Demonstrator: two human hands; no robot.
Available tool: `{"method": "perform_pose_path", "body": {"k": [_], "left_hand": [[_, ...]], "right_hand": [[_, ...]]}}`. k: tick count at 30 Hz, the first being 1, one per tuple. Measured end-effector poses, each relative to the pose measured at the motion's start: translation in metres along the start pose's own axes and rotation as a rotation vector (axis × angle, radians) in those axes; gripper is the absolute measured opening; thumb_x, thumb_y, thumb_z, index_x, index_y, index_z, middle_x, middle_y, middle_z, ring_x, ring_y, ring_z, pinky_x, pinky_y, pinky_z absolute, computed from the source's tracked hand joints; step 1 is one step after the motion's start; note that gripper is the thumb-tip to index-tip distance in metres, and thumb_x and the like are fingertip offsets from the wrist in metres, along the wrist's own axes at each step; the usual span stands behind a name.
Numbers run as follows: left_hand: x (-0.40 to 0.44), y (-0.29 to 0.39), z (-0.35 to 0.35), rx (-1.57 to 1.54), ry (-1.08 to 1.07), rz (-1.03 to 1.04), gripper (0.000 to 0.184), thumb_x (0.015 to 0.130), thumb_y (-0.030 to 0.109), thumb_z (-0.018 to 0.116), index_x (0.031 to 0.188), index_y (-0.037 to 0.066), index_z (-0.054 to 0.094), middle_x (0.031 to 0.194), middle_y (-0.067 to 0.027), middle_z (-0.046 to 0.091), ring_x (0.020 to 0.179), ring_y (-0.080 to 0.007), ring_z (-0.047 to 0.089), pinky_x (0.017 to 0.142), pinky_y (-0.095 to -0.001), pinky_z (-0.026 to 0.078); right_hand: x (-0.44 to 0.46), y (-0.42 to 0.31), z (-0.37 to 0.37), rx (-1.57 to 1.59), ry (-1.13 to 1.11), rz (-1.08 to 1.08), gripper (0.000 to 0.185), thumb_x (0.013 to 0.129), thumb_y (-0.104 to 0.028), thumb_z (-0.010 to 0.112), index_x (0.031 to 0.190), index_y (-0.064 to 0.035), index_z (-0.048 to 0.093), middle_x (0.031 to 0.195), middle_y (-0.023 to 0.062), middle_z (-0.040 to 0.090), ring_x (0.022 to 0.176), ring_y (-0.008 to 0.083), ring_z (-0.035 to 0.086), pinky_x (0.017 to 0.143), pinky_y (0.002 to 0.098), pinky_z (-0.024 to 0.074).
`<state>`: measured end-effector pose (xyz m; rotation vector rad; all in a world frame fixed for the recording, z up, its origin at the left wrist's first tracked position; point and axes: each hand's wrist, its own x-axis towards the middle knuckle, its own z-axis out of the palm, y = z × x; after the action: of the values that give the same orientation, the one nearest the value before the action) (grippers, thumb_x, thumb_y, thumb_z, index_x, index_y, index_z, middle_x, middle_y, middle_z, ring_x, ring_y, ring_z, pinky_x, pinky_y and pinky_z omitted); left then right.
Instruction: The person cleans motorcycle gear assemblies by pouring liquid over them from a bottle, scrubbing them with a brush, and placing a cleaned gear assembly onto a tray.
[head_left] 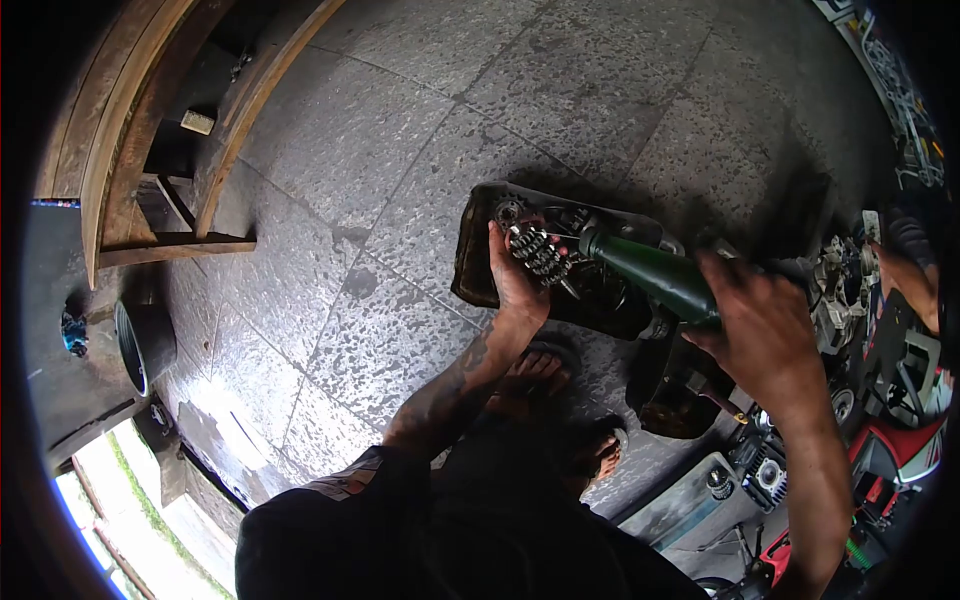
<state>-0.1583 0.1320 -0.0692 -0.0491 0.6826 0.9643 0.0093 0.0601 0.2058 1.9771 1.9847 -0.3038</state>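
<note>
My left hand [518, 280] holds a metal gear cluster [540, 252] above a dark, dirty tray [475, 270]. In my right hand [765, 325] is a green bottle [650, 275], tilted so that its mouth points left at the gears. A thin line of liquid seems to run from the mouth onto the gears. More metal parts lie in the tray under and behind the bottle, partly hidden by it. My right hand's fingers wrap round the bottle's wide end.
A second dark container [675, 415] stands below the bottle. Engine parts [842, 285] and a red motorcycle panel [900, 445] crowd the right, near another person's arm [908, 285]. Wooden furniture [180, 250] and a bucket [145, 345] are at left. My feet are below the tray.
</note>
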Motion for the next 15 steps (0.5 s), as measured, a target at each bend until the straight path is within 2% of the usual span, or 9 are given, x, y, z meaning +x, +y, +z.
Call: {"method": "perform_pose_path", "body": {"k": [1,3,9,11,13,15], "left_hand": [[-0.001,-0.001,-0.001,0.009,-0.020,0.002,0.056,0.093,0.060,0.039,0.107,0.010,0.061,0.083,-0.0107,0.066,0.074,-0.0272,0.066,0.066,-0.0447,0.055],[0.000,-0.001,0.000,0.021,-0.045,0.002,0.057,0.093,0.061,0.039,0.107,0.010,0.061,0.082,-0.0109,0.066,0.073,-0.0272,0.066,0.066,-0.0446,0.055],[-0.006,-0.002,0.012,0.080,-0.003,0.026,0.055,0.096,0.057,0.037,0.103,0.009,0.062,0.081,-0.0096,0.066,0.071,-0.0241,0.064,0.063,-0.0401,0.054],[-0.008,-0.002,0.021,-0.007,0.077,0.052,0.053,0.097,0.054,0.037,0.100,0.009,0.064,0.081,-0.0090,0.066,0.072,-0.0226,0.064,0.064,-0.0372,0.054],[-0.005,-0.002,0.018,-0.012,0.060,0.055,0.052,0.097,0.053,0.037,0.099,0.008,0.064,0.082,-0.0086,0.066,0.073,-0.0222,0.064,0.064,-0.0361,0.054],[-0.004,-0.002,0.015,-0.018,0.041,0.057,0.051,0.097,0.051,0.038,0.098,0.008,0.065,0.083,-0.0082,0.066,0.074,-0.0219,0.064,0.065,-0.0351,0.054]], "right_hand": [[0.001,-0.002,-0.003,0.002,-0.002,-0.002,0.063,0.073,-0.023,0.078,0.127,-0.0034,0.052,0.102,0.0150,0.063,0.088,0.0305,0.066,0.079,0.0410,0.0494],[0.004,-0.005,-0.010,0.069,-0.236,0.156,0.075,0.071,-0.026,0.079,0.136,-0.0087,0.045,0.132,0.0148,0.053,0.112,0.0311,0.055,0.096,0.0430,0.0408],[0.004,-0.006,-0.014,0.084,-0.248,0.150,0.076,0.071,-0.025,0.080,0.137,-0.0108,0.045,0.128,0.0140,0.055,0.108,0.0314,0.056,0.094,0.0428,0.0410],[0.003,-0.007,-0.018,0.094,-0.249,0.149,0.076,0.071,-0.025,0.080,0.137,-0.0107,0.045,0.126,0.0139,0.055,0.106,0.0312,0.056,0.094,0.0424,0.0410],[0.000,-0.007,-0.016,0.102,-0.252,0.146,0.076,0.071,-0.025,0.080,0.137,-0.0107,0.045,0.125,0.0139,0.056,0.105,0.0310,0.056,0.093,0.0421,0.0411],[-0.004,-0.003,-0.012,0.060,-0.174,0.106,0.076,0.070,-0.024,0.080,0.137,-0.0107,0.045,0.124,0.0139,0.056,0.104,0.0304,0.056,0.094,0.0417,0.0406]]}}
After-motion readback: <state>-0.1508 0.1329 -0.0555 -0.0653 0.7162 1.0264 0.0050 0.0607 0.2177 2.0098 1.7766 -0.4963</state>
